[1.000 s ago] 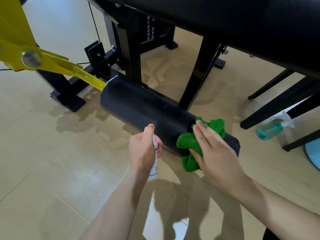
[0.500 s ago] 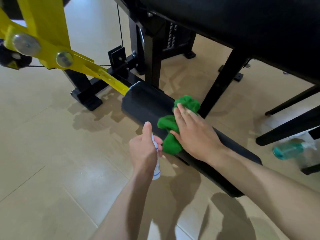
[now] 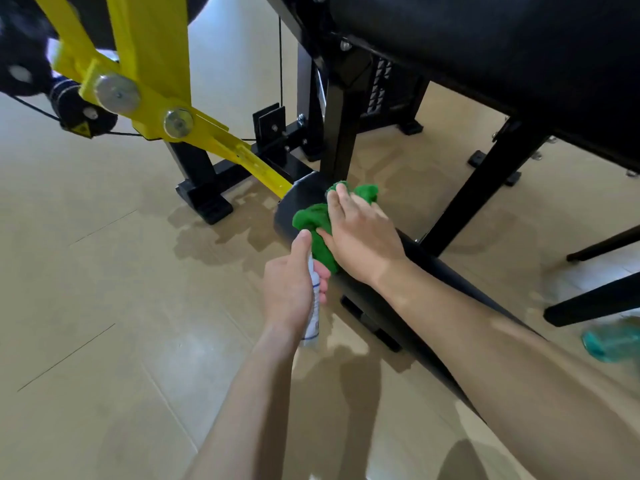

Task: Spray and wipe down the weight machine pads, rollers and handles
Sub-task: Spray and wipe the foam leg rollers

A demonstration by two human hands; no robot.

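While the right hand (image 3: 362,237) presses the cloth (image 3: 310,216), beige tiles (image 3: 104,306) gleam.

Floor (image 3: 121,271) left of your left hand (image 3: 291,289) (it grips the spray bottle (image 3: 314,303)) lies open. Around the roller (image 3: 440,268): yellow arm (image 3: 256,168) meets its far end, black post (image 3: 341,133) just behind, slanted leg (image 3: 485,192) to the right, bench pad (image 3: 485,46) overhead.
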